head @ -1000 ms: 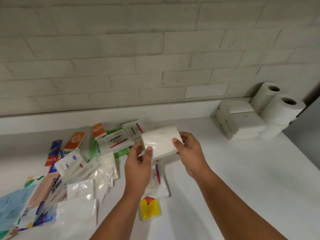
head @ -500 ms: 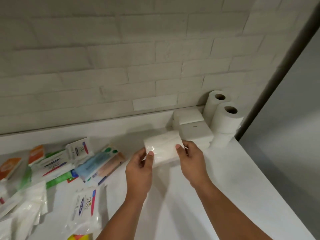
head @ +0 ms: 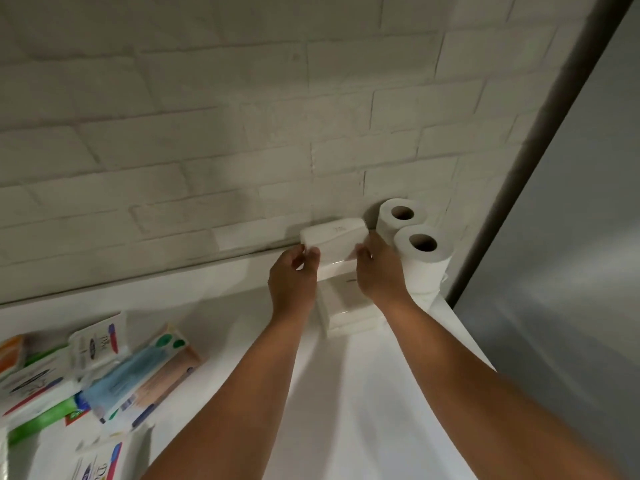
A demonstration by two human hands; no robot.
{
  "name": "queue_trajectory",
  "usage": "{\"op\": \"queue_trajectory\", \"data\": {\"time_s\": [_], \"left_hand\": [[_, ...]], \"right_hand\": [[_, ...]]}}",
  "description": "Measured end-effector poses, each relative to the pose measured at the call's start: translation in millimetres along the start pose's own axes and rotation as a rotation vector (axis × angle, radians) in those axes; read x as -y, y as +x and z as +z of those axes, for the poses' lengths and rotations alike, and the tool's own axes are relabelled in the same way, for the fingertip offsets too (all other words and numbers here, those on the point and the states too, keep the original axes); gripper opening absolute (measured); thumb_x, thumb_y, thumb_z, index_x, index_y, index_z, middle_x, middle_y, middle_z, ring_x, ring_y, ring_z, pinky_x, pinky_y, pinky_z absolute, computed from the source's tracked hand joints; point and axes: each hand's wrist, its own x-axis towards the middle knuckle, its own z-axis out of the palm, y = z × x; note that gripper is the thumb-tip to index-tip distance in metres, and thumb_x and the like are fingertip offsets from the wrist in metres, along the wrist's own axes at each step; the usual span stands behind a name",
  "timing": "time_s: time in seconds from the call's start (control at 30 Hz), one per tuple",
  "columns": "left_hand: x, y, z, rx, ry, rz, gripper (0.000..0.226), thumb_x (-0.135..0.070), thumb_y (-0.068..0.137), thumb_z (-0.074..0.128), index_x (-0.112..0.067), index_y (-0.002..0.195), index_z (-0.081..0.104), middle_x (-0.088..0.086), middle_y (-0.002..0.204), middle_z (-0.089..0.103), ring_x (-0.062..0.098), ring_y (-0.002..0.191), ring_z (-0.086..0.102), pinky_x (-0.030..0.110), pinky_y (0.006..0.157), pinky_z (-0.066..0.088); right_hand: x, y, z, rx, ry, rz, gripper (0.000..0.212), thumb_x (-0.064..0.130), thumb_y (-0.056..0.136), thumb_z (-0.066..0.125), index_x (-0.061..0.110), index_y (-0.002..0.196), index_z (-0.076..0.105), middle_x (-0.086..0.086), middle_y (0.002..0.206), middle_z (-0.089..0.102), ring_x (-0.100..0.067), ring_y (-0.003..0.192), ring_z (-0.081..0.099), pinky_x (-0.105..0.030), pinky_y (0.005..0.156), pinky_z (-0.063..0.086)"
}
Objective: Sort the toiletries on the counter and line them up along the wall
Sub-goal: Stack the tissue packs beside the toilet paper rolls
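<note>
1. White tissue pack (head: 334,237): carried right and back over the last second, from mid-air above the open tabletop (head: 363,393) to the rear right corner. Now against the wall (head: 242,133), on or just above the stack of white packs (head: 346,306). Cannot tell whether already resting there.
2. Looks soft and rectangular, plain white under clear film, with a faint mark on the top face. Held roughly level, long side along the wall.
3. Pinched at both short ends: left hand (head: 294,275) with fingers (head: 313,255) curled on the left end, right hand (head: 379,271) with fingers (head: 362,252) on the right end. Not let go.
4. Judged to be the placing step for this pack, like joining like. Release probably next, once seated square on the stack.
5. Two toilet rolls (head: 420,251) upright just right of the stack, close against the right hand.
6. Further out, at left on the tabletop: loose heap of sachets and packets (head: 121,375), overlapping and unsorted. Most of the sorting judged still to come.
</note>
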Motion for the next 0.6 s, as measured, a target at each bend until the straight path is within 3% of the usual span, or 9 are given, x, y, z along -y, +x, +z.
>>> {"op": "queue_trajectory", "data": {"time_s": [0.13, 0.27, 0.4, 0.47, 0.53, 0.6], "left_hand": [[-0.5, 17.7, 23.0, -0.014, 0.084, -0.033, 0.04, -0.04, 0.096, 0.06, -0.013, 0.125, 0.068, 0.002, 0.115, 0.073, 0.019, 0.111, 0.065, 0.023, 0.09, 0.042], [6.9, 22.5, 33.5, -0.018, 0.112, -0.069, 0.042, -0.043, 0.096, 0.059, -0.015, 0.127, 0.066, 0.001, 0.119, 0.072, 0.019, 0.113, 0.064, 0.023, 0.089, 0.04], [14.8, 28.2, 38.6, 0.024, 0.07, -0.139, 0.057, -0.054, 0.097, 0.051, -0.013, 0.136, 0.058, 0.004, 0.132, 0.064, 0.023, 0.121, 0.059, 0.026, 0.094, 0.039], [19.2, 33.4, 42.4, 0.105, -0.013, -0.25, 0.08, -0.076, 0.086, 0.044, -0.015, 0.135, 0.057, 0.009, 0.133, 0.063, 0.03, 0.119, 0.06, 0.039, 0.102, 0.047], [40.4, 46.2, 51.5, 0.166, -0.114, -0.356, 0.109, -0.1, 0.06, 0.038, -0.021, 0.132, 0.059, 0.01, 0.13, 0.065, 0.033, 0.116, 0.063, 0.052, 0.102, 0.049], [66.4, 61.7, 62.9, 0.201, -0.195, -0.435, 0.121, -0.108, 0.041, 0.039, -0.027, 0.128, 0.062, 0.006, 0.126, 0.068, 0.031, 0.111, 0.066, 0.053, 0.101, 0.05]], "right_hand": [[-16.9, 23.4, 11.1, 0.034, -0.057, 0.091, 0.02, 0.016, 0.098, 0.042, 0.01, 0.115, 0.05, -0.008, 0.101, 0.061, -0.026, 0.097, 0.058, -0.036, 0.084, 0.048], [-20.6, 32.3, 16.7, 0.107, -0.106, 0.134, 0.027, 0.018, 0.099, 0.04, 0.008, 0.124, 0.047, -0.013, 0.11, 0.061, -0.029, 0.103, 0.058, -0.04, 0.093, 0.048], [-19.0, 37.9, 17.6, 0.143, 0.014, 0.254, 0.03, 0.029, 0.097, 0.043, 0.012, 0.121, 0.049, -0.01, 0.109, 0.061, -0.029, 0.104, 0.057, -0.044, 0.095, 0.047], [-17.4, 38.5, 16.5, 0.162, 0.08, 0.341, 0.037, 0.039, 0.095, 0.044, 0.011, 0.117, 0.053, -0.008, 0.106, 0.063, -0.028, 0.104, 0.058, -0.042, 0.094, 0.047], [-17.6, 39.0, 15.6, 0.176, 0.136, 0.389, 0.039, 0.044, 0.094, 0.045, 0.011, 0.107, 0.061, -0.005, 0.094, 0.065, -0.027, 0.099, 0.06, -0.04, 0.091, 0.048], [-18.1, 39.6, 14.6, 0.196, 0.181, 0.42, 0.039, 0.045, 0.093, 0.046, 0.012, 0.103, 0.063, -0.002, 0.088, 0.064, -0.025, 0.096, 0.06, -0.037, 0.088, 0.047]]}}
